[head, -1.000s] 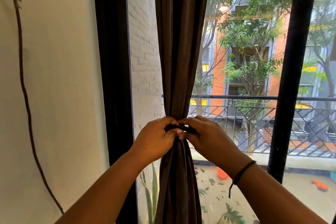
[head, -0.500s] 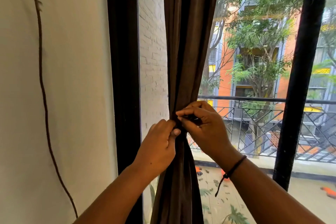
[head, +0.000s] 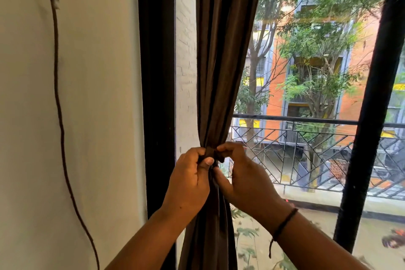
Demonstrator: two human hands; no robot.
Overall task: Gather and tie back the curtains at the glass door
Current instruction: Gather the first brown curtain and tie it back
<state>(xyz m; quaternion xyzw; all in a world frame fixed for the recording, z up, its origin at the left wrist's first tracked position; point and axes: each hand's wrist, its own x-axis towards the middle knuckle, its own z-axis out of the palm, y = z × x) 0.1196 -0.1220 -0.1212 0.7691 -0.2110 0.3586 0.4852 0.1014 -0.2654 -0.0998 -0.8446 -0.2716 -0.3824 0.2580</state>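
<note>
far left, a pale wall (head: 92, 94) is seen, with a thin dark cord (head: 57, 85) trailing down it in a loose curve. next along, the dark door frame (head: 156, 72) runs top to bottom, and just beyond it a strip of white brick wall (head: 185, 61) is glimpsed through the glass. then the brown curtain (head: 221, 61), hanging in front of the glass door beside that frame, is gathered into a narrow bunch at about the height of the hands, with its folds fanning wider above and falling straight below. at the cinch a brown tie strip (head: 212, 154) is wrapped across the bunch. the left hand (head: 190, 184) is curled against the left side of the gathered cloth, the thumb pressed onto the strip and the fingers pinching it. touching it from the other side, the right hand (head: 245, 178) is curled as well, the strip's end nipped between its fingertips and thumb right at the knot. a thin black wristband (head: 285, 223) is worn on the right wrist. beyond the glass, a black balcony railing (head: 306, 144) is seen, with green trees (head: 317, 61) and an orange building (head: 359, 98) behind, and far right a black vertical bar (head: 372, 116) of the door is crossed.
</note>
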